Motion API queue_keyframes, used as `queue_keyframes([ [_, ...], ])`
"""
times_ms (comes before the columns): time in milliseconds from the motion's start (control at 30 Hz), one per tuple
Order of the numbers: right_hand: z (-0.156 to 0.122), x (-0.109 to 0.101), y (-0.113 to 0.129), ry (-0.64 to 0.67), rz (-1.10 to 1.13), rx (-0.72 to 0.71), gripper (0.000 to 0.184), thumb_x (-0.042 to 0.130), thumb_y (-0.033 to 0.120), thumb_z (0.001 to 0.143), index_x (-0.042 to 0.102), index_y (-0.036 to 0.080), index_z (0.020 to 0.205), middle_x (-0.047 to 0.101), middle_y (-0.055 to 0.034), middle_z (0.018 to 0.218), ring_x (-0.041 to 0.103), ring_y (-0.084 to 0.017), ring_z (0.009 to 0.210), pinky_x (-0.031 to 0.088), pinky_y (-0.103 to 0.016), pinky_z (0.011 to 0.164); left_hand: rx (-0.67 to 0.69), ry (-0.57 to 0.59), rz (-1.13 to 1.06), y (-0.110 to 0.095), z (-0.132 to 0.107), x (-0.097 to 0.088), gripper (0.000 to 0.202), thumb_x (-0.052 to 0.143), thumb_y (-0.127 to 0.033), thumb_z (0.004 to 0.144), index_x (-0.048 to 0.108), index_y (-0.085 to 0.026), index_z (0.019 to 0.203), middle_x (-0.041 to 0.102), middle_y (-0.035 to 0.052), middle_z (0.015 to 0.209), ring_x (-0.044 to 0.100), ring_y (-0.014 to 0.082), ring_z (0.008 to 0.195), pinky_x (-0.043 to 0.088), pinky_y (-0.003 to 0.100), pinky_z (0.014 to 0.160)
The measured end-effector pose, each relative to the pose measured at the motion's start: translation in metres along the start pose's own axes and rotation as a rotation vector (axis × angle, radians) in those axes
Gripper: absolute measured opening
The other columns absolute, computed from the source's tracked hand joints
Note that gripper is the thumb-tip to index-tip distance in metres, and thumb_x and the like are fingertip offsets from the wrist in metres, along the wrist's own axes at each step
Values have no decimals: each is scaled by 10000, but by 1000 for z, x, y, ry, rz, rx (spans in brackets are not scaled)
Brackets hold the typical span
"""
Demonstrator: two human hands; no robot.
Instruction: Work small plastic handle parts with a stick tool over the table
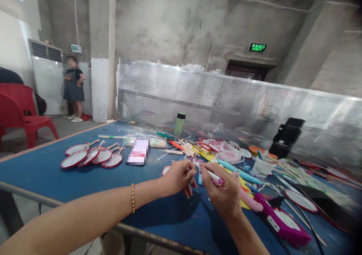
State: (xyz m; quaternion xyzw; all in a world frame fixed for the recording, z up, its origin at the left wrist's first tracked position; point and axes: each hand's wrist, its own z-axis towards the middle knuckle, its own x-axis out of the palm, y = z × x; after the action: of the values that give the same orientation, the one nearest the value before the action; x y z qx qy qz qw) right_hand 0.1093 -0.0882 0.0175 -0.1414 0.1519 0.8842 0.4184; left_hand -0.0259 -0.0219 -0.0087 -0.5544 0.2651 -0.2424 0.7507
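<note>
My left hand (pixel 179 176) is closed in a pinch on a thin flat wooden stick (pixel 194 158), whose upper end rises above the fingers. A round white disc with a red rim (pixel 166 169) shows partly behind that hand; whether it joins the stick is hidden. My right hand (pixel 223 187) grips a white-and-purple pen-like tool (pixel 214 175), its white end pointing left at the stick. Both hands are close together above the blue table (pixel 158 213). Under and beyond them lie small coloured bits, and a light-blue stick (pixel 240 172) lies past the right hand.
Several red-rimmed round paddles (pixel 93 156) lie left beside a phone (pixel 138 150). A green bottle (pixel 179 124) stands behind. To the right are a white cup (pixel 263 166), a purple case (pixel 283 220) and a black cable. A perforated metal panel (pixel 226 100) borders the back; a person (pixel 74 85) stands far left.
</note>
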Motion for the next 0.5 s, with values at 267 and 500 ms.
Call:
queue_keyframes([
  [267, -2, 0, -1, 5, -7, 4, 98, 582, 160, 873, 674, 195, 868, 701, -10, 757, 652, -128, 668, 495, -227, 649, -13, 0, 2, 1, 1, 0, 245, 499, -419, 879, 410, -192, 859, 594, -24, 614, 575, 112, 385, 468, 207, 366],
  [500, -2, 3, -4, -17, 8, 26, 95, 587, 164, 872, 678, 192, 877, 713, -20, 784, 664, -133, 693, 508, -234, 671, -30, -7, 21, -1, -1, 0, 235, 492, -407, 885, 407, -189, 862, 599, -20, 623, 577, 112, 388, 468, 206, 369],
])
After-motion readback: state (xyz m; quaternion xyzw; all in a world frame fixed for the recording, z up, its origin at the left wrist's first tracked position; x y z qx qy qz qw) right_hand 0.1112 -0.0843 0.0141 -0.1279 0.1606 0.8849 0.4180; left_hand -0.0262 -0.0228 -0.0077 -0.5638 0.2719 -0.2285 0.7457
